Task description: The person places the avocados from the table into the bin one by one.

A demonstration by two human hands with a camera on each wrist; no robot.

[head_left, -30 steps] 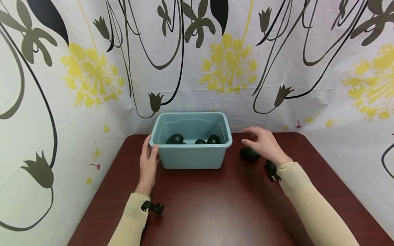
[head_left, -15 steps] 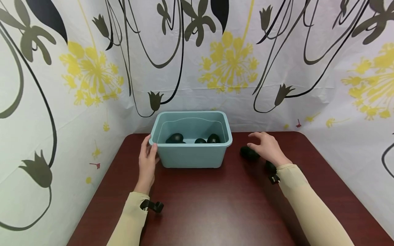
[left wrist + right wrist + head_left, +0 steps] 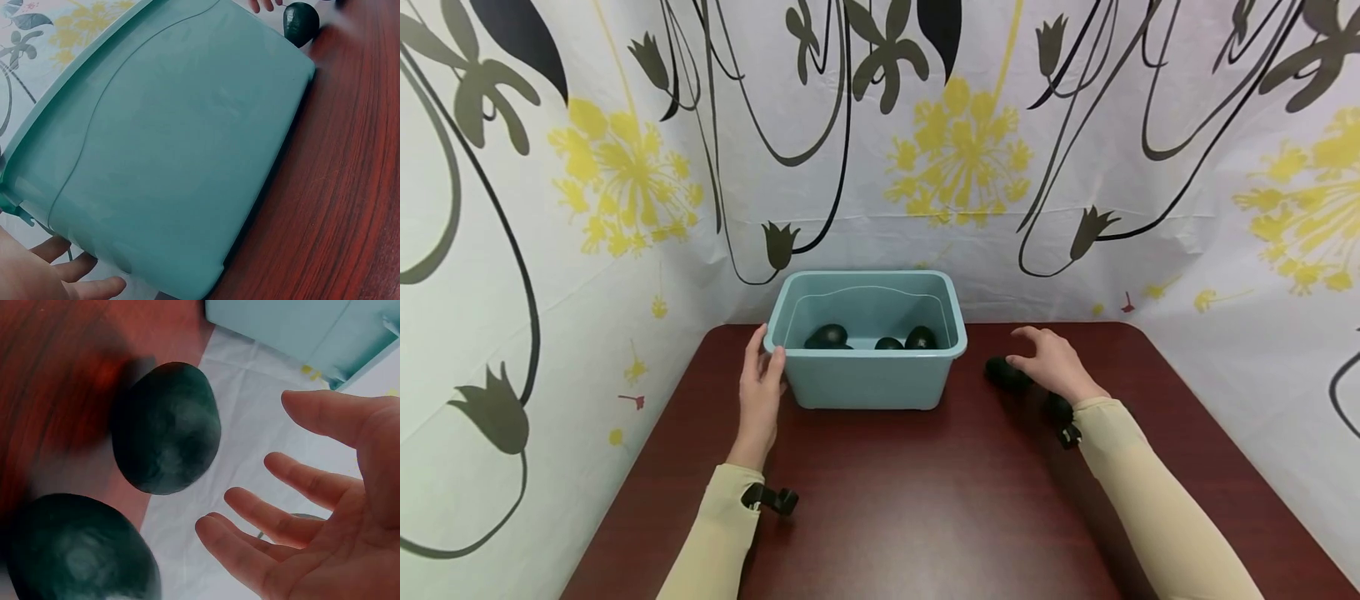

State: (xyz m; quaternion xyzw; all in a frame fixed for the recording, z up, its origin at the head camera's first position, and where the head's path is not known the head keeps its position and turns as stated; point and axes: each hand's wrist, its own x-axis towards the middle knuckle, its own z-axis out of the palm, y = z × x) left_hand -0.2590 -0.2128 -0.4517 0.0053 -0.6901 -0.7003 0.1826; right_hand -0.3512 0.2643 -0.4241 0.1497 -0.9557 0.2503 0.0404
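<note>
A light-blue plastic bin (image 3: pixel 865 381) stands at the back of the table with several dark green avocados (image 3: pixel 921 337) inside. My left hand (image 3: pixel 760 404) rests against its front left corner, its fingers fairly straight and spread along the side under the rim (image 3: pixel 75 269). Two more avocados lie on the table to the right of the bin. My right hand (image 3: pixel 1054 365) hovers over them with fingers spread and holds nothing. Below it, one avocado (image 3: pixel 1006 374) lies nearer the bin; the other avocado (image 3: pixel 1058 407) is partly hidden by the wrist. A gap separates the fingers from both avocados (image 3: pixel 167 428).
The dark red-brown table (image 3: pixel 880 500) stretches in front of the bin. A white cloth with printed flowers (image 3: pixel 955 158) hangs behind the table and along both sides. Black wrist cameras (image 3: pixel 771 500) sit on both wrists.
My right hand has drawn a little to the right and slightly down, away from the bin. The left hand, the bin and the avocados stay practically where they were.
</note>
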